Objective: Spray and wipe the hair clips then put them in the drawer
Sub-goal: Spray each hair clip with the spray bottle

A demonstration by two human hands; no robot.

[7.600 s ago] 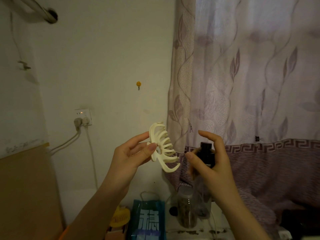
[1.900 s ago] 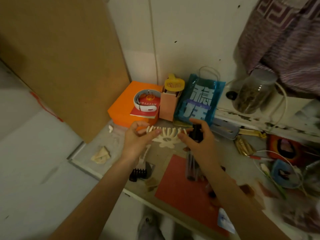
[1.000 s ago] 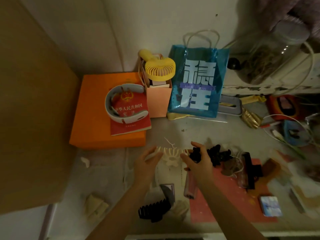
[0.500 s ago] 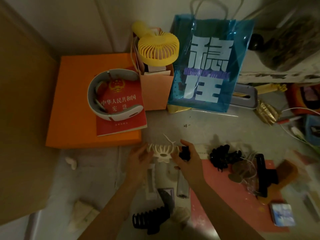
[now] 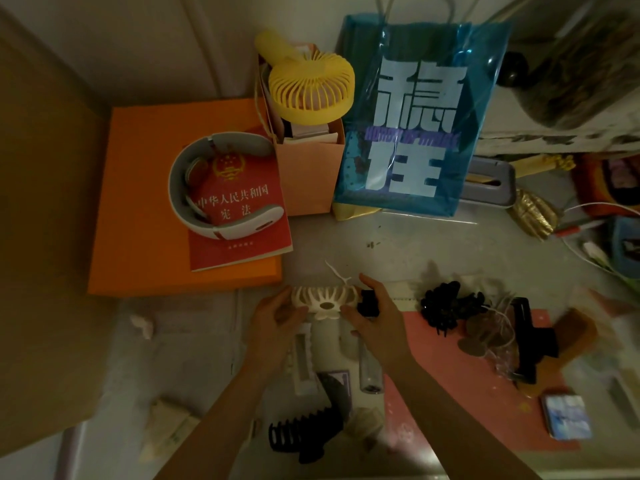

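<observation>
My left hand (image 5: 275, 315) holds a cream claw hair clip (image 5: 323, 299) by its left end, low over the table. My right hand (image 5: 375, 318) grips a small clear spray bottle (image 5: 370, 370) with a black nozzle (image 5: 367, 302) that points at the clip; its thumb touches the clip's right end. A black claw clip (image 5: 304, 436) lies near the table's front edge. Other black clips (image 5: 446, 304) and a long black clip (image 5: 530, 337) lie to the right on a pink mat (image 5: 460, 403).
An orange box (image 5: 138, 230) carrying a red booklet (image 5: 239, 220) and a white neck band stands at the back left. A yellow fan (image 5: 311, 86) in a paper bag and a blue bag (image 5: 415, 116) stand behind. Crumpled tissues (image 5: 169, 424), cables at right.
The view has tilted down from the wall to the table. Both hands have come down with the cream clip and the bottle and now sit low over the table.
</observation>
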